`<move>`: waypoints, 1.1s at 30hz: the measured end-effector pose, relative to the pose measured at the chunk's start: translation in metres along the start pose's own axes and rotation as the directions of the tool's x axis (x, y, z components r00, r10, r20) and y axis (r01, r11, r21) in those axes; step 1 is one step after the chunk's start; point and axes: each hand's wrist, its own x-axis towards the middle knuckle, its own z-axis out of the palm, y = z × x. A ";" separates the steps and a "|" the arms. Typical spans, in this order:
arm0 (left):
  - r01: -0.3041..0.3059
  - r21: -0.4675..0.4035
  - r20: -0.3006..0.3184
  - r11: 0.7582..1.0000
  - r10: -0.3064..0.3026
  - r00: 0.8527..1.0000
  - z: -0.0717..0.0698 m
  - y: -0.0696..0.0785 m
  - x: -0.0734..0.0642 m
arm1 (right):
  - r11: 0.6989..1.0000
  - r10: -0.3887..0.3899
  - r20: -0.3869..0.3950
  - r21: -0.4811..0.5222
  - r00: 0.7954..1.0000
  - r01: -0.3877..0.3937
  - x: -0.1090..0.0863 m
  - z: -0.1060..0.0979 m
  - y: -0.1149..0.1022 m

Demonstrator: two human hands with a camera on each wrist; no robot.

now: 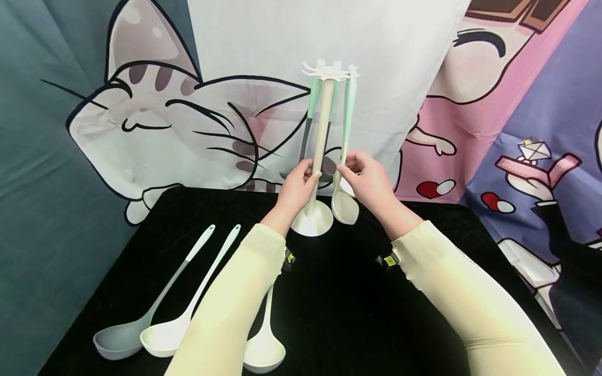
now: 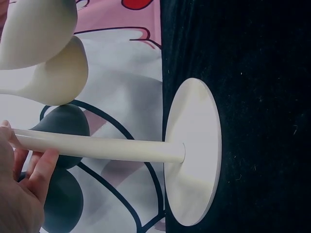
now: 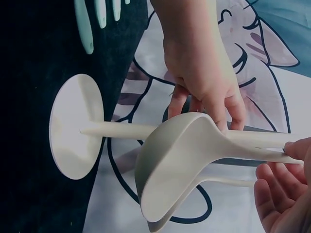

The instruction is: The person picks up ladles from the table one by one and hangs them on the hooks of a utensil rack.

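A cream utensil stand (image 1: 324, 120) with a round base (image 1: 312, 223) and a hooked white top leans slightly in the head view. My left hand (image 1: 295, 188) holds its pole low down, thumb in front. On the right, my right hand (image 1: 371, 180) pinches the lower handle of a white ladle (image 1: 345, 211) whose mint upper handle reaches a hook. Another white ladle (image 2: 70, 77) hangs close behind it, partly covered. Two dark grey ladles (image 2: 63, 199) hang beyond the pole, partly hidden by my left fingers.
On the black cloth (image 1: 348, 313) at the left lie a grey ladle (image 1: 119, 340) and a white ladle (image 1: 164, 338). Another white ladle (image 1: 264, 352) lies nearer the middle, its handle partly under my left sleeve. A printed cartoon curtain (image 1: 385, 42) hangs behind the stand.
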 end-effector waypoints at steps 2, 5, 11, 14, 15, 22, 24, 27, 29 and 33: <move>0.000 0.002 0.001 1.000 0.000 1.000 0.000 0.000 0.001 | 1.000 0.006 -0.003 0.004 1.000 -0.006 0.001 0.001 0.001; -0.003 0.000 0.001 1.000 0.003 1.000 0.000 0.001 0.001 | 1.000 0.023 -0.006 -0.005 1.000 -0.023 0.002 0.003 0.003; 0.002 0.003 0.004 1.000 -0.002 1.000 -0.001 0.000 0.000 | 0.999 0.041 -0.002 -0.016 0.999 -0.041 0.003 0.007 0.004; 0.001 0.005 0.003 1.000 -0.001 1.000 -0.001 0.000 0.000 | 0.999 0.047 0.008 -0.011 0.999 -0.047 0.002 0.009 0.006; 0.000 0.005 0.002 1.000 0.000 1.000 0.000 -0.001 0.000 | 0.999 0.049 0.010 -0.008 0.999 -0.049 0.002 0.010 0.007; -0.007 -0.004 -0.008 1.000 0.007 1.000 0.001 -0.003 0.001 | 0.998 0.062 0.008 0.034 0.998 -0.062 -0.004 0.017 0.015; -0.007 -0.007 -0.009 1.000 0.007 1.000 0.001 -0.002 0.000 | 0.997 0.063 0.001 0.048 0.998 -0.063 -0.007 0.019 0.018; -0.008 -0.005 -0.013 1.000 0.008 1.000 0.001 -0.002 0.000 | 0.996 0.055 -0.008 0.067 0.998 -0.054 -0.015 0.022 0.023; -0.008 -0.003 -0.014 1.000 0.008 1.000 0.001 -0.002 -0.001 | 0.996 0.046 -0.012 0.073 0.999 -0.045 -0.021 0.024 0.027; -0.009 -0.002 -0.014 1.000 0.009 1.000 0.000 -0.001 -0.001 | 0.997 0.015 -0.016 0.076 1.000 -0.014 -0.035 0.026 0.033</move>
